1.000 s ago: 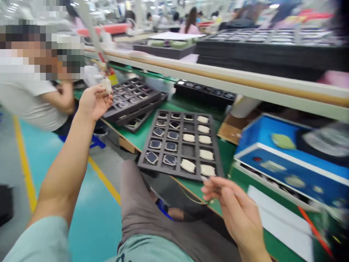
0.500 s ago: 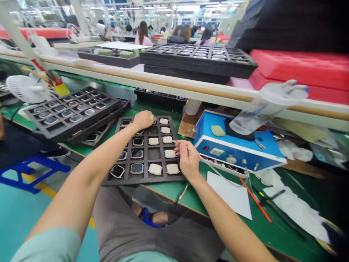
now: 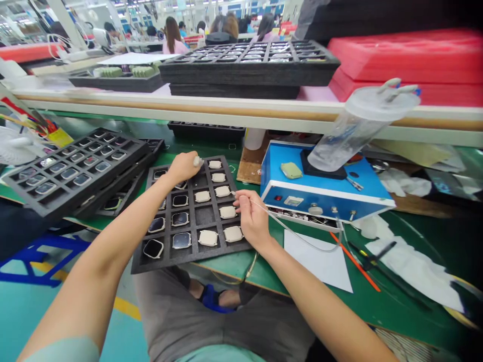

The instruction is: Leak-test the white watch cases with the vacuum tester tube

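Observation:
A black compartment tray (image 3: 206, 216) lies at the green bench's front edge, slightly turned. Its left columns hold dark-screened watch-shaped pieces (image 3: 180, 219); its right columns hold cream-coloured pieces (image 3: 208, 238). Over the tray's far part is my left hand (image 3: 184, 167), fingers curled, with a small whitish thing at the fingertips that I cannot identify. At the tray's right edge my right hand (image 3: 252, 213) pinches the end of a thin clear tube (image 3: 281, 221), beside a cream piece (image 3: 223, 191). The tube runs to the blue box (image 3: 294, 191).
Stacked trays of watch pieces (image 3: 85, 183) stand at left. A shelf (image 3: 241, 116) crosses behind, bearing black trays and red foam (image 3: 407, 60). A clear cylinder (image 3: 339, 133) leans on the blue box. White paper (image 3: 315, 256) and an orange stick lie at right. People sit far back.
The view has shifted, so the bench and shelf appear further left. The tray looks more tilted, its near left corner lower. Both hands keep nearly the same places over the tray.

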The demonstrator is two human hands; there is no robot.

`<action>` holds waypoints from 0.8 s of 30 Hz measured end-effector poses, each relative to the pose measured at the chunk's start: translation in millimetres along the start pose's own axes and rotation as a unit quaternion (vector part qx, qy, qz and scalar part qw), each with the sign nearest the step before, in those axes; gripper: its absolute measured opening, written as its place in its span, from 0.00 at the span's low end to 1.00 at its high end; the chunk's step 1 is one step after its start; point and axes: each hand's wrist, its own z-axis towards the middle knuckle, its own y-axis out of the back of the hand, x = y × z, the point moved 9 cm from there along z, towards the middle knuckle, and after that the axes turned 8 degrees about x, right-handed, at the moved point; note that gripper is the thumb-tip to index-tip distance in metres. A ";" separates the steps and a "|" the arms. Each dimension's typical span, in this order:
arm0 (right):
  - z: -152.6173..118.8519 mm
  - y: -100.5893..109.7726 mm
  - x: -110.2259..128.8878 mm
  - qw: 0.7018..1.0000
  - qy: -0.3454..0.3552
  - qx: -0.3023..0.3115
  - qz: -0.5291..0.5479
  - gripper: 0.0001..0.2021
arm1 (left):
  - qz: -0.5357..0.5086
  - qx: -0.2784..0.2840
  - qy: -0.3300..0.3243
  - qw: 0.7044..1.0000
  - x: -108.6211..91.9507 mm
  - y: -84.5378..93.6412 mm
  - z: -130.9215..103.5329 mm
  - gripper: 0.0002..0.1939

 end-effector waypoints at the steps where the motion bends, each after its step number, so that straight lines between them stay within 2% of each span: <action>1: -0.3 0.9 1.0 1.000 0.005 -0.005 -0.001 0.15 | -0.077 -0.040 0.016 0.996 -0.8 8.2 -10.2 0.04; 3: -0.7 3.5 3.1 1.000 0.011 -0.017 0.003 0.14 | -0.267 -0.101 0.035 0.958 -5.1 18.8 -39.0 0.07; 5: -1.5 7.8 4.1 0.999 0.006 -0.039 0.024 0.14 | -0.444 -0.109 0.041 0.888 -17.7 18.0 -74.7 0.11; 7: -3.6 11.7 5.4 0.997 -0.005 -0.061 0.048 0.13 | -0.534 -0.104 0.052 0.838 -35.7 13.4 -114.4 0.15; 9: -7.2 13.4 10.8 0.996 -0.001 -0.077 0.053 0.12 | -0.603 -0.095 0.085 0.788 -51.2 0.0 -152.6 0.19; 12: -14.3 8.5 24.0 0.995 0.033 -0.072 0.063 0.11 | -0.645 -0.144 0.132 0.739 -63.7 -23.3 -197.6 0.20; 14: -19.3 3.9 27.9 0.991 0.042 -0.063 0.106 0.11 | -0.636 -0.194 0.146 0.732 -68.5 -36.5 -214.8 0.19; 16: -23.3 0.9 26.8 0.988 0.031 -0.061 0.137 0.11 | -0.607 -0.218 0.146 0.750 -74.1 -45.3 -221.3 0.18; 19: -25.2 -2.4 24.4 0.990 0.007 -0.048 0.131 0.12 | -0.585 -0.208 0.133 0.772 -81.4 -50.8 -219.9 0.17; 24: -22.8 -9.7 25.1 0.993 -0.013 -0.001 0.120 0.14 | -0.589 -0.192 0.129 0.774 -82.5 -46.7 -220.4 0.17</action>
